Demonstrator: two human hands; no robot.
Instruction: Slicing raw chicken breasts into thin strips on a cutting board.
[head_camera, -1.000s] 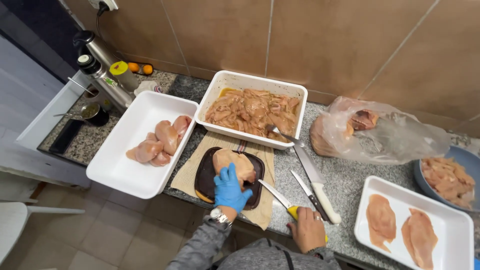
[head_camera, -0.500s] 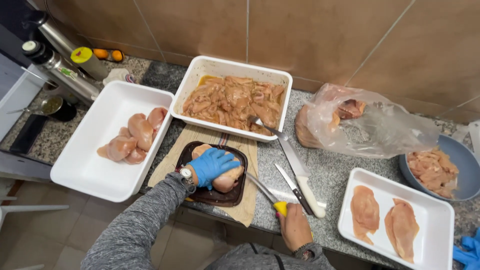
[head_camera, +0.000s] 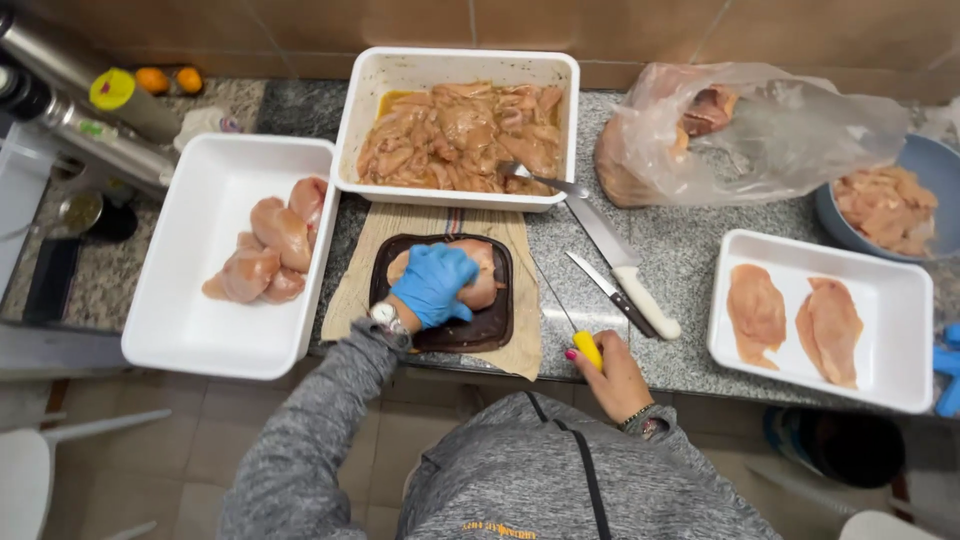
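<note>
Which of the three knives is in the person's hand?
The yellow-handled knife, gripped by the right hand; the white-handled knife and black-handled knife lie untouched on the counter.

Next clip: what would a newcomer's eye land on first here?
The blue-gloved left hand pressing a raw chicken breast on the dark board at centre, while the bare right hand grips a yellow-handled knife beside it. Behind the board, a white tray of marinated chicken strips stands against the wall.

Bare granite (head_camera: 690, 255) between board (head_camera: 492, 330) and right tray (head_camera: 905, 300) — perhaps passable — though two knives (head_camera: 620, 275) lie there.
</note>
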